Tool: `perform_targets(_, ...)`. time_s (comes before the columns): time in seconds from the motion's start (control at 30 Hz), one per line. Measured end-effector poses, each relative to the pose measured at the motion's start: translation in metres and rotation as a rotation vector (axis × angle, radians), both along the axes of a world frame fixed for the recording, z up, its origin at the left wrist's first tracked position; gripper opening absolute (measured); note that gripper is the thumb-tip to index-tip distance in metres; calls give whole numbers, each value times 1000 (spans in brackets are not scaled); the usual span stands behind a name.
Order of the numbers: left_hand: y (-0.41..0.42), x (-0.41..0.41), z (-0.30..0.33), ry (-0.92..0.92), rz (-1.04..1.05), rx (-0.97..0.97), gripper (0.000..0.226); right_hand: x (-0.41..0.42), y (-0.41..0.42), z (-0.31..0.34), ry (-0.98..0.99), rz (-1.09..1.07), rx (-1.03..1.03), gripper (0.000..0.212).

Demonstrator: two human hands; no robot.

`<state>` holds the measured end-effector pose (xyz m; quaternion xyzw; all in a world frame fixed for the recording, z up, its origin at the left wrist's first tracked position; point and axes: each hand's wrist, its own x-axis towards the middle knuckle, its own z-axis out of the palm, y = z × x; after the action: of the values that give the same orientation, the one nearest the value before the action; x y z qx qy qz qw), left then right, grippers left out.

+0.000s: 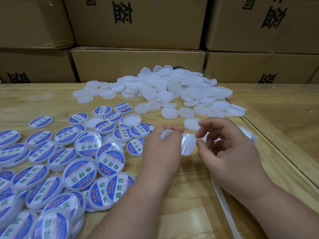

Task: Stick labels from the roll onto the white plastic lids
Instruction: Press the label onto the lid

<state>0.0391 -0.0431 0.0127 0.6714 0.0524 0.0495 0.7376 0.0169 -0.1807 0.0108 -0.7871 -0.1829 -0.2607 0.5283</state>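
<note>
My left hand (162, 149) grips a white plastic lid (166, 135) by its rim, holding it above the table. My right hand (229, 149) pinches a round label (188, 144) between thumb and forefinger, its pale back facing me, just right of the lid. The label roll (248, 135) lies on the table behind my right hand, mostly hidden. Its empty backing strip (224, 207) trails toward me under my right wrist. A heap of bare white lids (172, 90) sits further back. Labelled lids with blue print (79, 171) cover the table's left side.
Stacked cardboard boxes (138, 62) form a wall behind the wooden table (189, 213). A seam with a dark edge (276, 152) runs diagonally along the table's right side. Two upturned lids (131, 120) lie among the labelled ones.
</note>
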Motion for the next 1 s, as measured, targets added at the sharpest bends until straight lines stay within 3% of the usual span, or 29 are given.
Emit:
perform_targets(0.23,2,0,2,6,-4,-76,21,0,1,1,43,31,11,48)
perform_targets(0.37,2,-2,2,-78,-80,-224,22,-1,3,2,55,14,62,43)
perform_targets(0.5,3,-2,1,-103,-99,-386,33,0,4,3,128,27,314,38)
perform_targets(0.63,5,2,1,-71,-99,-433,22,4,-2,9,271,66,563,33)
perform_targets(0.73,3,4,3,-20,-124,-586,25,6,-8,11,330,107,649,32)
perform_targets(1.0,1,3,6,55,-217,-756,24,8,-10,10,469,159,616,39)
